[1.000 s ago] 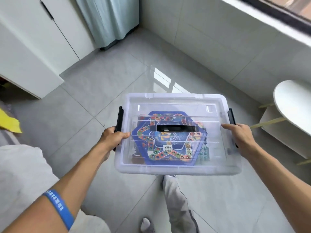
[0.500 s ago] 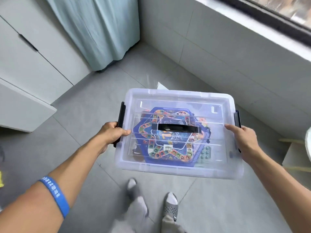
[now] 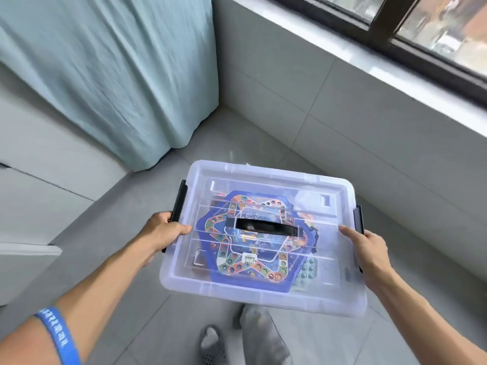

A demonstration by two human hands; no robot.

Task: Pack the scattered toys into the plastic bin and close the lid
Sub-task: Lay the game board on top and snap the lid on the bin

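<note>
Hands carry the load: the left hand (image 3: 168, 231) curls round one end of the plastic bin (image 3: 263, 293), the right hand (image 3: 369, 248) clasps the other, mid-frame above the floor. Since a second ago the view has swung toward the curtain (image 3: 110, 75) at upper left, so packing looks finished. Under the closed lid (image 3: 266, 180) lies a blue game board (image 3: 259, 241).

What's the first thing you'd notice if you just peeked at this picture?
The clear plastic bin, lid on, carried in mid-air in the middle of the view, with a colourful blue game board showing through it. The left hand grips its left side and the right hand holds its right side. Behind hangs a pale blue curtain at upper left, and a dark-framed window at upper right.
</note>
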